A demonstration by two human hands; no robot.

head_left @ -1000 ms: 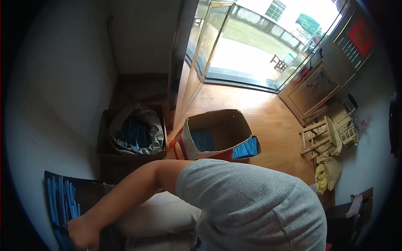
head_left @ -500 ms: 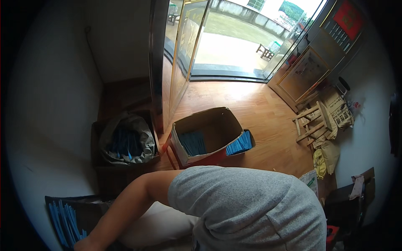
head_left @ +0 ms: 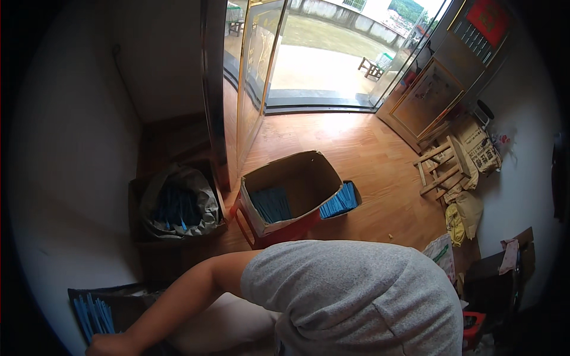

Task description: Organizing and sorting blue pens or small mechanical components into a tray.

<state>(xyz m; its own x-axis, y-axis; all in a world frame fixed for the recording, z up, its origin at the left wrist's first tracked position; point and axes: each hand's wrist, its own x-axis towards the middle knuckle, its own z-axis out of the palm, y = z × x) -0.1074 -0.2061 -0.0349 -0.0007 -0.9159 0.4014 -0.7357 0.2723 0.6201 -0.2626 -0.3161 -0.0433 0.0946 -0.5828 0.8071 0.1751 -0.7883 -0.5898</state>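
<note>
My left arm reaches to the lower left, and my left hand (head_left: pixel 111 345) is at the front end of a dark box (head_left: pixel 127 302) holding upright blue strips (head_left: pixel 93 314). The back of the hand shows beside the strips, while its fingers are cut off by the lower edge, so what they hold is hidden. My right hand is out of view, behind or below my grey-sleeved shoulder. Ahead, an open cardboard box (head_left: pixel 326 172) on a red stool (head_left: pixel 279 232) holds a bundle of flat blue strips (head_left: pixel 270 203) in its near left corner.
A paper-lined box (head_left: pixel 208 190) with dark blue strips stands at the left wall. Behind the stool, a small box of blue strips (head_left: pixel 339 202) sits on the wooden floor (head_left: pixel 380 154). Wooden stools (head_left: pixel 442 166) and sacks (head_left: pixel 466 216) line the right wall. An open door (head_left: pixel 252 77) leads outside.
My left hand has shifted slightly left and up beside the blue strips. The view has tilted a little; the boxes stay where they were.
</note>
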